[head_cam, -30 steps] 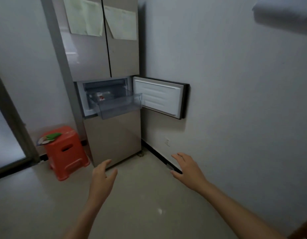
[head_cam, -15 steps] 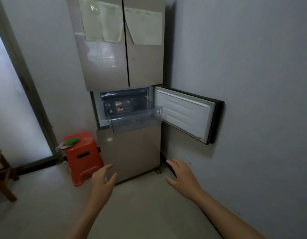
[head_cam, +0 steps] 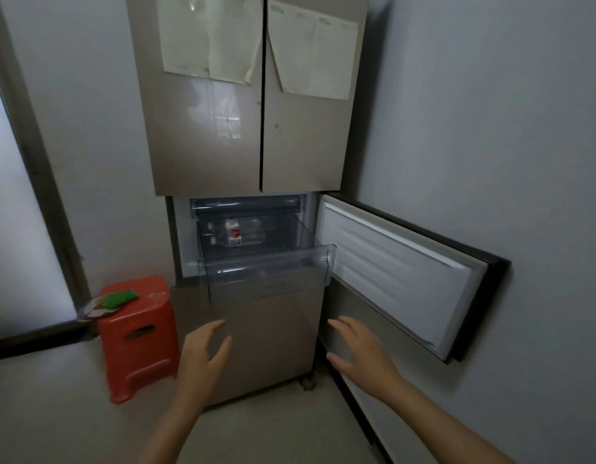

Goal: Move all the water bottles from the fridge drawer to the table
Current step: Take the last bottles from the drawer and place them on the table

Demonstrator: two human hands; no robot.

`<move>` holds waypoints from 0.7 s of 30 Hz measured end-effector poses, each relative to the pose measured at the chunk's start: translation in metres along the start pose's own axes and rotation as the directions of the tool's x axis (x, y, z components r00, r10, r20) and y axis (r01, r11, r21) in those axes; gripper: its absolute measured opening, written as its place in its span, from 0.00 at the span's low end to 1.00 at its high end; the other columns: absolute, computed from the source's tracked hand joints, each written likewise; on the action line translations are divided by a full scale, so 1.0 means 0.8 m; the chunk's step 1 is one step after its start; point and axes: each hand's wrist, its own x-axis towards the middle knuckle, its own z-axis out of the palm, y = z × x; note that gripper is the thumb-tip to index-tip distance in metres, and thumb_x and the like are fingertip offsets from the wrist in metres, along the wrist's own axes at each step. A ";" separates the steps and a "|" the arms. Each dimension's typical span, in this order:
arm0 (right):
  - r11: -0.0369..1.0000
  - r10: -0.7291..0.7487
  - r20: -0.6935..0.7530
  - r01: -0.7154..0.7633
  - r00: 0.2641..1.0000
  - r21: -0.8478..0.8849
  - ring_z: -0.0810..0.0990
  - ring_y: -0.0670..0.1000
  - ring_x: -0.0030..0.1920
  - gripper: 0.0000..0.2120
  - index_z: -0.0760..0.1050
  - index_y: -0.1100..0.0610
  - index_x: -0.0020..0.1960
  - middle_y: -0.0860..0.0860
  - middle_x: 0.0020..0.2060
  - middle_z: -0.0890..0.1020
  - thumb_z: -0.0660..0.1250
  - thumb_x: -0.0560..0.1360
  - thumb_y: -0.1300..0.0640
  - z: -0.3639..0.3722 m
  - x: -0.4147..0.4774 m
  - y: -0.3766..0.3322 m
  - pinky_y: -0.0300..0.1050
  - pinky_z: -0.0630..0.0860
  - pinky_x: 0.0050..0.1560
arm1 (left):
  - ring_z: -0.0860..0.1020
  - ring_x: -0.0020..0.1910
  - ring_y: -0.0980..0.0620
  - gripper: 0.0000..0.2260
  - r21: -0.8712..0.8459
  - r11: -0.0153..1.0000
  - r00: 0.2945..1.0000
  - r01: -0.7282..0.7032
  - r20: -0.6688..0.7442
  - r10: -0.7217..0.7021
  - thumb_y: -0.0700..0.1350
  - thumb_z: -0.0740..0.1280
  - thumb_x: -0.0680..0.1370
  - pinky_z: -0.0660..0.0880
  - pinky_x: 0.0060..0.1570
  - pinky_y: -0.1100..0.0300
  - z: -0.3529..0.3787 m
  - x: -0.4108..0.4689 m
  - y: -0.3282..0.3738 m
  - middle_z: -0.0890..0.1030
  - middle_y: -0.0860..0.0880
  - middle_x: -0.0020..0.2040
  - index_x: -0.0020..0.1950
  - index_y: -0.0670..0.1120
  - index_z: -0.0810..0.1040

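A beige fridge (head_cam: pixel 243 135) stands ahead with its small middle door (head_cam: pixel 400 272) swung open to the right. A clear plastic drawer (head_cam: pixel 266 272) is pulled out of that compartment. Clear water bottles (head_cam: pixel 238 233) with red-and-white labels lie on their sides at the drawer's back. My left hand (head_cam: pixel 202 356) and my right hand (head_cam: pixel 360 351) are both raised in front of the fridge's lower panel, below the drawer, fingers spread and holding nothing. No table is in view.
An orange plastic stool (head_cam: pixel 139 336) with a green item (head_cam: pixel 121 298) on top stands left of the fridge. A grey wall (head_cam: pixel 490 128) runs close on the right. A glass door (head_cam: pixel 19 229) is at the left. Papers (head_cam: pixel 209 38) hang on the upper doors.
I have come closer to the fridge, which now fills more of the view. Both hands have risen toward the drawer, still holding nothing.
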 end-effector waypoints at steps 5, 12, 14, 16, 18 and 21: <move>1.000 0.008 -0.026 -0.008 1.000 0.022 0.56 0.47 0.73 0.29 0.56 0.50 0.74 0.50 0.73 0.58 0.62 0.76 0.47 -0.004 0.112 0.017 0.42 0.54 0.72 | 0.72 0.59 0.41 0.14 -0.019 1.000 1.000 -0.019 0.000 0.019 0.34 0.69 0.72 0.64 0.59 0.57 0.042 0.097 -0.015 0.78 0.39 0.56 0.57 0.37 0.77; 0.998 0.001 0.022 -0.002 1.000 0.071 0.55 0.47 0.73 0.29 0.55 0.50 0.74 0.49 0.73 0.58 0.62 0.76 0.47 0.021 0.212 0.041 0.42 0.53 0.72 | 0.74 0.56 0.39 0.13 0.016 0.999 0.999 0.033 -0.014 -0.033 0.31 0.70 0.69 0.64 0.57 0.56 0.080 0.166 -0.053 0.80 0.37 0.53 0.53 0.35 0.78; 0.996 -0.009 0.019 0.007 1.000 0.085 0.55 0.47 0.73 0.29 0.56 0.50 0.74 0.49 0.73 0.58 0.62 0.76 0.47 0.025 0.237 0.048 0.42 0.54 0.71 | 0.74 0.57 0.39 0.13 0.033 0.999 0.999 0.043 -0.017 -0.042 0.31 0.70 0.70 0.64 0.58 0.57 0.087 0.179 -0.059 0.79 0.37 0.53 0.54 0.35 0.78; 0.995 -0.029 0.015 0.027 0.999 0.099 0.56 0.48 0.73 0.29 0.56 0.50 0.74 0.49 0.73 0.59 0.62 0.76 0.47 0.030 0.265 0.055 0.43 0.54 0.71 | 0.73 0.58 0.40 0.13 0.048 0.998 0.999 0.051 -0.011 -0.050 0.32 0.70 0.71 0.64 0.58 0.57 0.097 0.195 -0.062 0.79 0.38 0.54 0.55 0.36 0.78; 0.992 -0.056 0.008 0.054 0.998 0.115 0.57 0.48 0.72 0.29 0.57 0.51 0.74 0.50 0.73 0.60 0.63 0.76 0.47 0.034 0.299 0.068 0.43 0.54 0.71 | 0.73 0.58 0.41 0.13 0.059 0.997 0.999 0.043 -0.022 -0.041 0.33 0.69 0.71 0.64 0.58 0.57 0.110 0.219 -0.062 0.78 0.39 0.55 0.56 0.36 0.77; 0.984 -0.104 0.000 0.103 0.995 0.147 0.57 0.49 0.73 0.29 0.57 0.50 0.74 0.50 0.73 0.60 0.62 0.76 0.47 0.035 0.353 0.082 0.45 0.55 0.72 | 0.72 0.59 0.42 0.14 0.093 0.995 0.999 0.027 -0.045 -0.023 0.34 0.69 0.72 0.64 0.59 0.55 0.127 0.260 -0.061 0.78 0.40 0.56 0.58 0.38 0.76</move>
